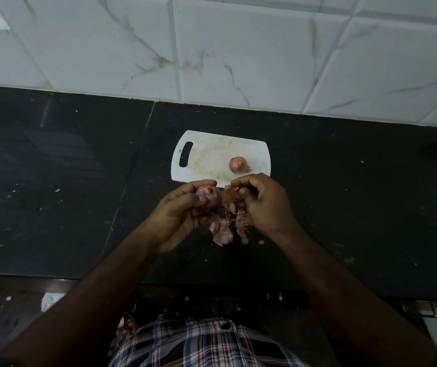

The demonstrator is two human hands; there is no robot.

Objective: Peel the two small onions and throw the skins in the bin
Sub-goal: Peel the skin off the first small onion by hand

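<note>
black stone counter (53, 181) runs the full width under a white marbled tile wall (238, 49), and a white cutting board (212, 154) lies toward its back edge, handle slot to the left. one small onion (237, 164) sits on the board near its front right corner, its papery skin seemingly on, touched by neither hand. the left hand (177, 215) is curled round the other onion (210, 197), thumb and fingers holding it just in front of the board's front edge; its purple flesh shows, so it looks mostly peeled. the right hand (263, 205) is just beside it, its fingertips pinching a strip of skin (230, 193) that seems to hang from the held onion's right side. a heap of loose skins (228, 226) lies on the counter between and below the two hands, nearer the front edge. no bin is in view

what the pull turns on, as i judge it: the strip leads off rightward from the onion toward the right hand, so tearing it free means drawing right and down while the left hand keeps the onion steady. the onion on the board lies beyond the right hand, which is nearer to it
</note>
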